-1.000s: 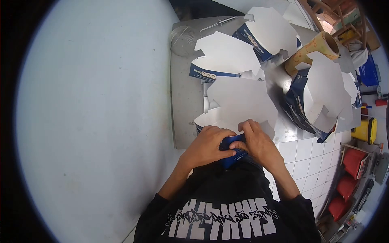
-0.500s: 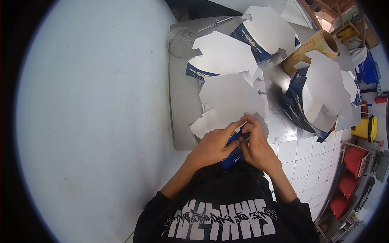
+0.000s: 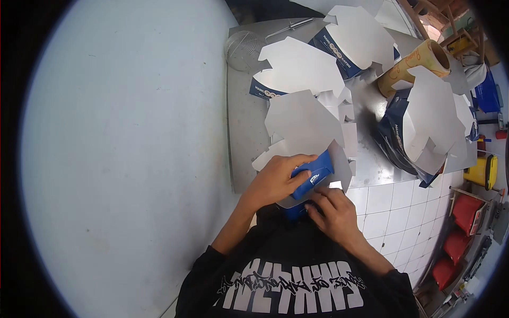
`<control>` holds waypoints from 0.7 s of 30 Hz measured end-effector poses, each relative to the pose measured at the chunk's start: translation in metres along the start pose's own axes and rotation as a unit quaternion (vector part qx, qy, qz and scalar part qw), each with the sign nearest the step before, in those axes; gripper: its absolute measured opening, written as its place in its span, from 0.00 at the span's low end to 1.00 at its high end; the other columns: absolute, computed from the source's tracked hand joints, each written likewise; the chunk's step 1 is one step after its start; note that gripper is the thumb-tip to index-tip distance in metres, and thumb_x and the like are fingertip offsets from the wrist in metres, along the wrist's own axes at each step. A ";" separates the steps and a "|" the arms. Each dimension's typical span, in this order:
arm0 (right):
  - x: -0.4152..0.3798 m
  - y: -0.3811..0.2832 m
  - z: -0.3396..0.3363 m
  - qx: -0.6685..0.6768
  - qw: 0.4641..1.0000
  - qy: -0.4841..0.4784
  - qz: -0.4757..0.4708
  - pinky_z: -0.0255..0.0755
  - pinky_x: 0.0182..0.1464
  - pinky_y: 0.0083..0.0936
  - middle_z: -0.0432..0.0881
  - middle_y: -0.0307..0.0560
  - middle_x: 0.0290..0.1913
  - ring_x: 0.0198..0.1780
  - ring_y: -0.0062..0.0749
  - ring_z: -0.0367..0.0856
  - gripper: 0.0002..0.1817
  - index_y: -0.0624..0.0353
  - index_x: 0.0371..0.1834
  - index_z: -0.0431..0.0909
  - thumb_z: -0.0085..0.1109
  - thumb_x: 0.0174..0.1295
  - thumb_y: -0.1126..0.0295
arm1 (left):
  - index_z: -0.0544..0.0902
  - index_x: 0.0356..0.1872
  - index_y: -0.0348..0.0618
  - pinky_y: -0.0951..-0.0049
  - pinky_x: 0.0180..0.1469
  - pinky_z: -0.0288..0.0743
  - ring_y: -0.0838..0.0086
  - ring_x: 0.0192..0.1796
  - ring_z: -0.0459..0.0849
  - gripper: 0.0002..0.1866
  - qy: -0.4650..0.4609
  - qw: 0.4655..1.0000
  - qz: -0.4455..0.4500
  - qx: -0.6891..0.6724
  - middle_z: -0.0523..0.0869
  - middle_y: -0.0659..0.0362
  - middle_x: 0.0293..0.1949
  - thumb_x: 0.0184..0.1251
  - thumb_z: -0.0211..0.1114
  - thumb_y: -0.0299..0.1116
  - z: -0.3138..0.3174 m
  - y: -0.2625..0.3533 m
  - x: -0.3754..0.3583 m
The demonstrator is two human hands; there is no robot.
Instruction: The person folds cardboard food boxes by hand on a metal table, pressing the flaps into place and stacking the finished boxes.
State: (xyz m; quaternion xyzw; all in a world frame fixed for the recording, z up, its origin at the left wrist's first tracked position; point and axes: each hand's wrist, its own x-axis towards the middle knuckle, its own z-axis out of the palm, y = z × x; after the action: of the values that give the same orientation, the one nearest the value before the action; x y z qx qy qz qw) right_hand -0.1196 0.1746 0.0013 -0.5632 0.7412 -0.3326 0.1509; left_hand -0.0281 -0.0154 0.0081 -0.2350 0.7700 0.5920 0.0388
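Note:
A partly folded box (image 3: 314, 177), blue outside and white-grey inside, lies close to my chest at the table's near edge. My left hand (image 3: 277, 180) grips its blue side panel, thumb on the outer face by a small white logo. Lower right of that panel, my right hand (image 3: 334, 213) has its fingers bent against the box's blue lower part, their tips partly hidden. Just beyond my hands is an open box (image 3: 305, 119) with its pale inside facing up.
More open boxes (image 3: 302, 69) (image 3: 366, 40) stand farther back on the metal table (image 3: 241, 122). A stack of boxes (image 3: 432, 114) is at the right, below a large yellowish roll (image 3: 419, 66). A wire strainer (image 3: 245, 51) lies by the left wall.
The blue panel has come up into view and turned toward the camera. My right hand has moved down, away from my left hand. The view has shifted slightly.

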 end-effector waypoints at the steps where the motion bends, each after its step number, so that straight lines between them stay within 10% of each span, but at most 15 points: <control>1: 0.000 -0.003 0.002 -0.022 1.000 0.000 0.002 0.78 0.41 0.34 0.80 0.47 0.45 0.39 0.41 0.81 0.13 0.59 0.40 0.80 0.71 0.54 0.69 | 0.81 0.60 0.39 0.66 0.54 0.80 0.63 0.48 0.88 0.20 0.001 1.000 0.006 0.004 0.87 0.47 0.52 0.67 0.64 0.29 -0.001 -0.001 0.000; 21: 0.004 0.002 -0.011 0.075 0.978 -0.161 0.106 0.78 0.31 0.37 0.83 0.46 0.31 0.29 0.44 0.85 0.15 0.60 0.32 0.83 0.67 0.62 0.57 | 0.85 0.55 0.48 0.64 0.40 0.80 0.59 0.33 0.86 0.19 0.053 0.966 0.164 0.194 0.89 0.53 0.38 0.62 0.69 0.34 0.030 -0.015 -0.023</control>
State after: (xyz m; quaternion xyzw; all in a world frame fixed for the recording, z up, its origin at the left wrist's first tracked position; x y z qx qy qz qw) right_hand -0.1292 0.1743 0.0084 -0.5149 0.7354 -0.2742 0.3447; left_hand -0.0078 0.0166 -0.0062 -0.1245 0.8990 0.4164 -0.0549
